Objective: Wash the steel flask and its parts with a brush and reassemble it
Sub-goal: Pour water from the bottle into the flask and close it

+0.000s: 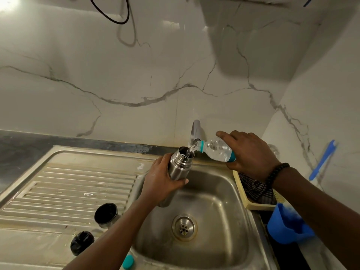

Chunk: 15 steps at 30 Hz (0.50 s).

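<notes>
While water streams from the tilted plastic water bottle (217, 149) in the right hand (251, 154), whose fingers are wrapped around it, the left hand (162, 180) has its fingers clamped on the open steel flask (178, 164) above the sink (229, 193) basin. Disassembly looks done: the cup lid (106, 215) and black stopper (82, 243) lie on the drainboard at eight o'clock from the flask, a teal bottle cap (128, 261) nearer. Filling suggests an early stage; brushing, the parts and reassembly apparently remain.

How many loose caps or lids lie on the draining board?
3: the steel flask cup farthest from the camera, the black stopper nearer, and the teal bottle cap by the sink's near rim. Arms may hide more.
</notes>
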### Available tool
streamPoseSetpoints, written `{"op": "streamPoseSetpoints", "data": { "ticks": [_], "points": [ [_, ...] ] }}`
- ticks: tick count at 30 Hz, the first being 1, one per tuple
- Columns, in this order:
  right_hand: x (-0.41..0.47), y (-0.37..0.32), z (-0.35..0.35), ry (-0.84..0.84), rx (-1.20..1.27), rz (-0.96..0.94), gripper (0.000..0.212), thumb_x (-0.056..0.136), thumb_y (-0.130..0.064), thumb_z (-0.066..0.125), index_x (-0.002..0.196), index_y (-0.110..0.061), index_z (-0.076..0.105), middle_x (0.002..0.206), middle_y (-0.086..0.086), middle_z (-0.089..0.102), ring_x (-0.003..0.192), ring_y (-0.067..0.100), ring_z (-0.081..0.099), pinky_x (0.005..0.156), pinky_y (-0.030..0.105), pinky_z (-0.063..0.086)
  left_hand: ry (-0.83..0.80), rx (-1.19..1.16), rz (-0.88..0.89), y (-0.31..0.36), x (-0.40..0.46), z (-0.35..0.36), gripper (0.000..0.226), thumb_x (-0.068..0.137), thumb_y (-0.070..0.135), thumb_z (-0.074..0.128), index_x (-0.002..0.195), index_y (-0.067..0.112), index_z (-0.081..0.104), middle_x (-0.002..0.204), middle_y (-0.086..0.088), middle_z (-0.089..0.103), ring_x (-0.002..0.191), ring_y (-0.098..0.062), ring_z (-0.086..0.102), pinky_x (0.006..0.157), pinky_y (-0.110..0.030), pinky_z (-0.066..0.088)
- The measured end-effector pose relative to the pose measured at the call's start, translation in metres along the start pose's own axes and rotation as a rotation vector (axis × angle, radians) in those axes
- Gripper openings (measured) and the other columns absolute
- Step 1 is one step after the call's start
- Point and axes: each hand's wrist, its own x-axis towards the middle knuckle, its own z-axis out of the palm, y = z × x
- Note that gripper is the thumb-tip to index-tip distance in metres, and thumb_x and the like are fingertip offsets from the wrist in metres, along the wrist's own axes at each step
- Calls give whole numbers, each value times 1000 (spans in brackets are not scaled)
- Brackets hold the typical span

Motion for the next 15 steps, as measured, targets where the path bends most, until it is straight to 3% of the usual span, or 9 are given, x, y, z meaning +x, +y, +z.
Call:
{"op": "streamPoseSetpoints", "data": {
  "ticks": [15],
  "points": [
    [2,-2,1,-25,-23,-24,85,81,-46,70,150,-24,26,125,3,57,106,20,55,91,32,44,-2,15,15,1,4,2,91,64,52,85,140,28,42,134,4,55,118,-15,51,98,-38,49]
  ]
}}
